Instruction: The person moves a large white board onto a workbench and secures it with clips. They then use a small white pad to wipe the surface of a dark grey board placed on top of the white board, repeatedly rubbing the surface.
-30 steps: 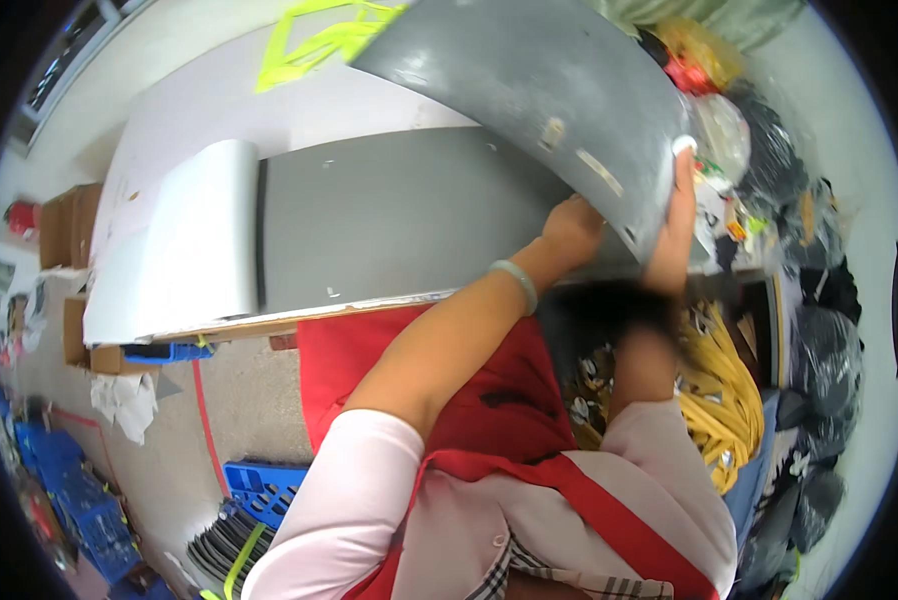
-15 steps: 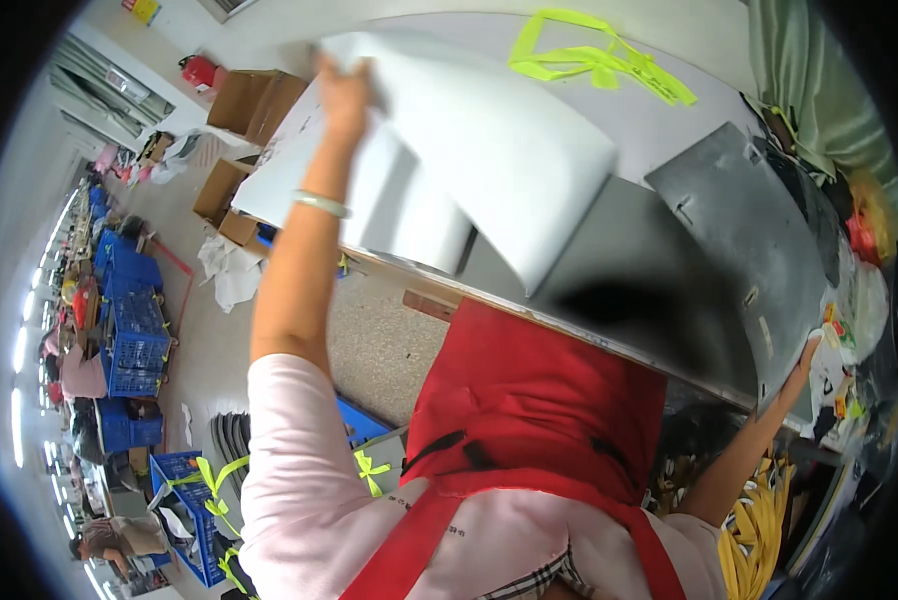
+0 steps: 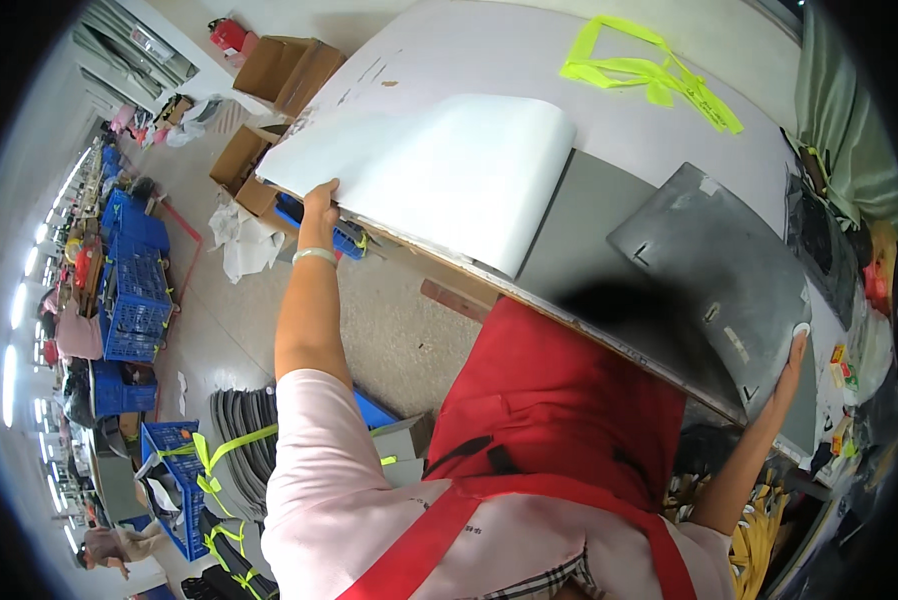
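Note:
A large white sheet (image 3: 419,170) lies over the left part of the table, its right end curled back in a soft fold. My left hand (image 3: 320,203) is closed on the sheet's near edge, at the table's front. To the right of the fold, a flat dark grey sheet (image 3: 594,200) shows on the table. Above its right part, a stiff grey panel (image 3: 714,265) with small cut slots sits tilted. My right hand (image 3: 793,368) holds this panel by its near right edge. A small round white thing shows by the right fingertips; its kind is unclear.
Neon yellow ties (image 3: 654,70) lie at the table's far side. Cardboard boxes (image 3: 289,75) stand beyond the left end. Blue crates (image 3: 134,300) line the floor at left, near strapped stacks of grey pieces (image 3: 244,435). Plastic bags (image 3: 877,335) crowd the right.
My left hand has come down toward me from the far side, bringing the lifted white sheet down onto the table. The right hand still holds the grey panel.

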A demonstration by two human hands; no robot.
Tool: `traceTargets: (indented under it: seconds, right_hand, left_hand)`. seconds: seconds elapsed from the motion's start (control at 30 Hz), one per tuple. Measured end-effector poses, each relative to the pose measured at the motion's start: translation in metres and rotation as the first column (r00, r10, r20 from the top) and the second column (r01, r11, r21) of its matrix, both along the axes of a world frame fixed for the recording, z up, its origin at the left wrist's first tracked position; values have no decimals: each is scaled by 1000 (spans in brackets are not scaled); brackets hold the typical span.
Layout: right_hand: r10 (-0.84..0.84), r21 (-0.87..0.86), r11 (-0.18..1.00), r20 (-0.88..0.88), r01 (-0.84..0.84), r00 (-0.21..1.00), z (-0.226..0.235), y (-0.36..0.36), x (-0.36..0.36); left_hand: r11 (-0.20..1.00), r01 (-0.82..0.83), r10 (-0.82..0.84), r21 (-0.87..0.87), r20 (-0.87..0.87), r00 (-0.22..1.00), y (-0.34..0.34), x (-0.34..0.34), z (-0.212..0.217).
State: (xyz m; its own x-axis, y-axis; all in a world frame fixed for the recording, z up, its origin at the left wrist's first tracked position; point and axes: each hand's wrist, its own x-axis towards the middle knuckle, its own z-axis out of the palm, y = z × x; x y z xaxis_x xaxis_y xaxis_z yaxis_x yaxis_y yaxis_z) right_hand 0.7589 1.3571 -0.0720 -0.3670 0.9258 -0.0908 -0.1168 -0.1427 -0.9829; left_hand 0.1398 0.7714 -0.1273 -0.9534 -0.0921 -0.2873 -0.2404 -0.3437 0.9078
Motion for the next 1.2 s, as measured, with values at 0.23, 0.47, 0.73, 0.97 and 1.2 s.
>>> traceTargets:
  seconds: [0.23, 0.47, 0.73, 0.97, 1.2]
  right_hand:
    - [41, 122, 991, 112, -55, 993, -1, -6, -11]
    - [183, 84, 969, 379, -231, 907, 28, -23, -42]
    - [193, 233, 878, 628, -418, 754, 22, 9, -53]
    - [202, 287, 843, 615, -455, 762, 15, 15, -49]
    - [211, 328, 796, 638, -509, 741, 17, 5, -57]
  left_hand:
    - [-131, -133, -165, -982, -111, 980, -7, -15, 9]
    - [767, 126, -538, -629, -525, 659, 134, 131, 114]
    - [338, 115, -936, -934, -347, -63, 244, 327, 107]
    - [168, 109, -979, -980, -178, -96, 264, 330, 91]
    - [147, 156, -983, -977, -162, -88, 237, 343, 89]
